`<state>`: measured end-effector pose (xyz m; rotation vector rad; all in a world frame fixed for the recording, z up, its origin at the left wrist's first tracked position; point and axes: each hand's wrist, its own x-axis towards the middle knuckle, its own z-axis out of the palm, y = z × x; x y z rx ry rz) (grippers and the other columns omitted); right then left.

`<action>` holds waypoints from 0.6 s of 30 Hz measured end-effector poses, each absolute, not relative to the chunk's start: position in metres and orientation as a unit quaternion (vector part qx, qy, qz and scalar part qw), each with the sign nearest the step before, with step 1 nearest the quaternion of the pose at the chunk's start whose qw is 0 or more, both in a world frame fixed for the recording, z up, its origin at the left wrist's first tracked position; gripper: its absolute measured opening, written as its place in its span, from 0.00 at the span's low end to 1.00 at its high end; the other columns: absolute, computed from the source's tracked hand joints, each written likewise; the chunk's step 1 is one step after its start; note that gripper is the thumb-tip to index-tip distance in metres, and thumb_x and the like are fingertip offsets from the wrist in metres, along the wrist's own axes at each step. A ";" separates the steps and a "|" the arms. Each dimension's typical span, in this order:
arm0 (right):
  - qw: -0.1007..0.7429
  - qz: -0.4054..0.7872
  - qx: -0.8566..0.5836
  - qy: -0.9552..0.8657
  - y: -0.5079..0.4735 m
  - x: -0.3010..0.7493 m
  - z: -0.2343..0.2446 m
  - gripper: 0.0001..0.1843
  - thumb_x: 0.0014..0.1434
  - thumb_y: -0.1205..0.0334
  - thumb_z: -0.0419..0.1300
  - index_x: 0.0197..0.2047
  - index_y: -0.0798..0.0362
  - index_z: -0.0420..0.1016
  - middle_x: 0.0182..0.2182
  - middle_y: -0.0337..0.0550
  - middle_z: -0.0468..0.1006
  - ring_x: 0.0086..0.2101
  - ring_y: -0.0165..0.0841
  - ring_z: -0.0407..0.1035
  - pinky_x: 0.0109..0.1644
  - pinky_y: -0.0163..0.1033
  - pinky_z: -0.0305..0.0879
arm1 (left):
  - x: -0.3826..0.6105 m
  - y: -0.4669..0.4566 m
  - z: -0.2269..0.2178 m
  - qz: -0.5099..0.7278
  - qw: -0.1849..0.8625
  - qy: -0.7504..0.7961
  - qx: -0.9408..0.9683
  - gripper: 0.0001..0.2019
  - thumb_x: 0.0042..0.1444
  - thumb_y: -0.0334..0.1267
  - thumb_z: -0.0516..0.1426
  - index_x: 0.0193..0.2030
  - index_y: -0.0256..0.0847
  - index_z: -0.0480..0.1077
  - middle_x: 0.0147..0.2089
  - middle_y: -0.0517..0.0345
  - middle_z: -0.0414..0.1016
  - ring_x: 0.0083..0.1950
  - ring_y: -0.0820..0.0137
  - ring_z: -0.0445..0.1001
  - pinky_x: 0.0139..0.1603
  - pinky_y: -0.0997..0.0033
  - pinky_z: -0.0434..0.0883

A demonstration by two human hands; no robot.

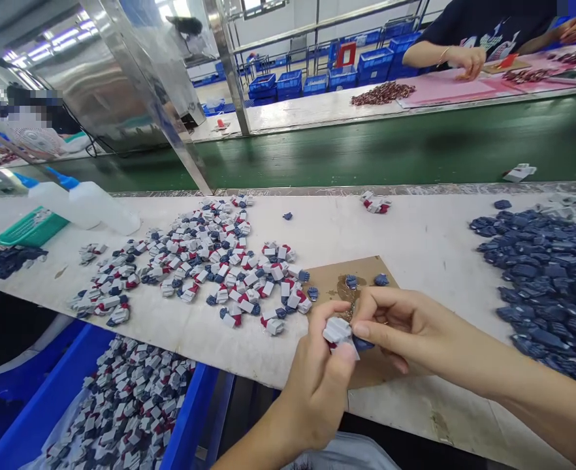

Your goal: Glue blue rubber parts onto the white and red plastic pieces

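My left hand (320, 385) is closed around a small light grey plastic part (337, 330) with some dark red on its underside. The fingers of my right hand (400, 326) pinch a dark blue plastic piece (363, 343) against the grey part's right side; whether the two are joined cannot be made out. Both hands are over a brown cardboard sheet (383, 375) with a wet-looking stain. On its far part lie a blue piece (351, 281) and another blue piece (381, 280), both shaped like little fists. A third blue piece (312, 294) rests at its left edge.
Grey, red and blue assembled parts (204, 248) spread across the left. More fill a blue crate (185, 418) below. Blue pieces (547, 281) are heaped at right. White bottles (102, 205) lean by a green basket (33, 225). Beyond the green conveyor (366, 153), a co-worker's hand (467, 62) shows.
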<state>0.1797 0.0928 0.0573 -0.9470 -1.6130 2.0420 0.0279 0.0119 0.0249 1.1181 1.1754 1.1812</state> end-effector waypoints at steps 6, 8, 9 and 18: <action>0.305 0.654 -0.368 -0.586 0.074 0.171 0.049 0.18 0.60 0.48 0.63 0.28 0.52 0.69 0.22 0.36 0.72 0.17 0.23 0.62 0.18 0.27 0.61 | 0.041 0.016 0.018 0.542 0.440 0.529 0.483 0.19 0.68 0.53 0.41 0.44 0.44 0.65 0.32 0.61 0.67 0.29 0.74 0.63 0.27 0.76 0.63; 0.368 0.618 -0.375 -0.585 0.065 0.168 0.047 0.16 0.61 0.51 0.62 0.27 0.52 0.70 0.25 0.38 0.73 0.18 0.23 0.63 0.19 0.27 0.64 | 0.045 0.018 0.015 0.564 0.390 0.536 0.493 0.17 0.69 0.50 0.41 0.44 0.45 0.64 0.30 0.62 0.66 0.29 0.75 0.64 0.29 0.76 0.64; 0.400 0.598 -0.374 -0.585 0.061 0.167 0.046 0.15 0.61 0.53 0.62 0.27 0.51 0.70 0.25 0.38 0.73 0.18 0.23 0.63 0.19 0.26 0.64 | 0.047 0.019 0.014 0.575 0.367 0.537 0.496 0.16 0.70 0.49 0.41 0.44 0.45 0.64 0.30 0.63 0.66 0.28 0.75 0.64 0.29 0.77 0.64; 0.519 0.540 -0.336 -0.572 0.040 0.157 0.044 0.11 0.66 0.61 0.57 0.31 0.50 0.69 0.27 0.33 0.71 0.17 0.21 0.67 0.20 0.25 0.67 | 0.066 0.011 0.013 0.655 0.402 0.470 0.434 0.12 0.70 0.46 0.42 0.46 0.49 0.64 0.21 0.70 0.59 0.16 0.79 0.57 0.16 0.80 0.57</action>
